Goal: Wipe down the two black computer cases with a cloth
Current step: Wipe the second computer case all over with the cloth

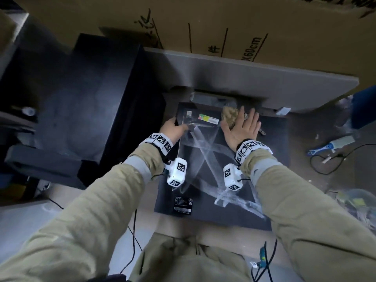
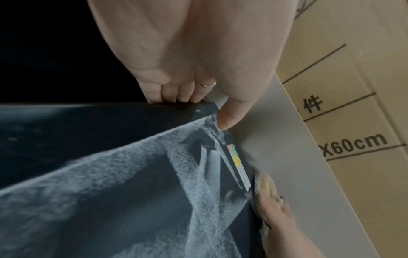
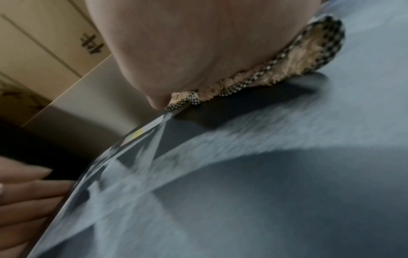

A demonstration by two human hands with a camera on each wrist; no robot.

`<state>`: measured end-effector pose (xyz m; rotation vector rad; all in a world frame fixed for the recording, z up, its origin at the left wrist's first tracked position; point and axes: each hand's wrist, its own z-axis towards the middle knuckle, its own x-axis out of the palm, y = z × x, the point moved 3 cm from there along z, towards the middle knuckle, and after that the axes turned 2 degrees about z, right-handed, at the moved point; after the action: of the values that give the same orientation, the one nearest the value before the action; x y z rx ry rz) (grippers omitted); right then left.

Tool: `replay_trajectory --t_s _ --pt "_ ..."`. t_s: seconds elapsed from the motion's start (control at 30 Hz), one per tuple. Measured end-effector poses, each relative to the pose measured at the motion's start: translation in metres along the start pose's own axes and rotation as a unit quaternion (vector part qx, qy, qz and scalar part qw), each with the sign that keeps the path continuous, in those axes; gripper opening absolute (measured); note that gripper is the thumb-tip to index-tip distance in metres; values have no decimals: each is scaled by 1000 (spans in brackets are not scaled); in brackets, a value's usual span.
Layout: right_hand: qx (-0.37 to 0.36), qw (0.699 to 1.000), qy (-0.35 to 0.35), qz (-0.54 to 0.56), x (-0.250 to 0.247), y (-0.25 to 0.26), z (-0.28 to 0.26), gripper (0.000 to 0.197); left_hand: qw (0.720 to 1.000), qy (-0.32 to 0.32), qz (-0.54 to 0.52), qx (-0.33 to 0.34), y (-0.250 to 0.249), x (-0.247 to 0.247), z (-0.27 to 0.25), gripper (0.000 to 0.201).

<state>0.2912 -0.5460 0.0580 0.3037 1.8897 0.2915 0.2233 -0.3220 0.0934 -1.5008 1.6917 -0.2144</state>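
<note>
Down on the floor (image 1: 317, 137), bits of litter and a blue-handled tool (image 1: 333, 144) lie at three o'clock, with a thin black cable looping beside them. A big cardboard box (image 1: 244, 27) printed "X60cm" fills the twelve o'clock side, and a pale grey board (image 1: 254, 78) leans just in front of it. One black case (image 1: 254, 206) lies flat at centre, its dusty panel crossed with pale wipe streaks, a coloured sticker (image 1: 208, 119) near its far edge and a white-print label (image 1: 183, 204) near the six o'clock corner. The second case (image 1: 81, 98) sits just beside it at nine o'clock, dark and bulkier.

Left hand (image 1: 173, 130) is clamped on the flat case's far-left edge: the left wrist view shows the fingers (image 2: 176, 92) curled over the rim and the thumb (image 2: 227, 117) tip down on the panel by the sticker. Right hand (image 1: 242, 128) lies flat with fingers spread, at one o'clock on the panel, pressing a tan fleecy cloth (image 1: 230, 116) with a checked border against the case. The cloth (image 3: 309, 57) bulges out from under the palm, touching the panel close to the grey board.
</note>
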Motion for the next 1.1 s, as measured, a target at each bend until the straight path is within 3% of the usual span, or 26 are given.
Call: replay_trajectory --t_s 0.23,0.4,0.53,0.6,0.8,0.9,1.1 --pt "-122 990 35 -56 44 92 -8 80 990 26 -133 -24 50 -17 -7 50" --pt "-196 975 93 -54 59 127 -12 72 981 58 -185 -8 67 -13 -10 30" --pt "-253 958 126 -52 62 126 -31 62 980 49 -195 -15 65 -13 -13 48" --pt "-264 956 122 -49 64 117 -45 61 985 58 -162 -1 56 -11 -15 46" --pt "-185 977 89 -50 47 62 -59 63 997 24 -78 -16 39 8 -22 68" --pt "-133 988 52 -64 37 33 -62 64 998 -4 -16 -55 38 21 -19 92" --pt "-74 997 0 -35 15 -29 -59 62 991 -68 54 -101 29 35 -33 87"
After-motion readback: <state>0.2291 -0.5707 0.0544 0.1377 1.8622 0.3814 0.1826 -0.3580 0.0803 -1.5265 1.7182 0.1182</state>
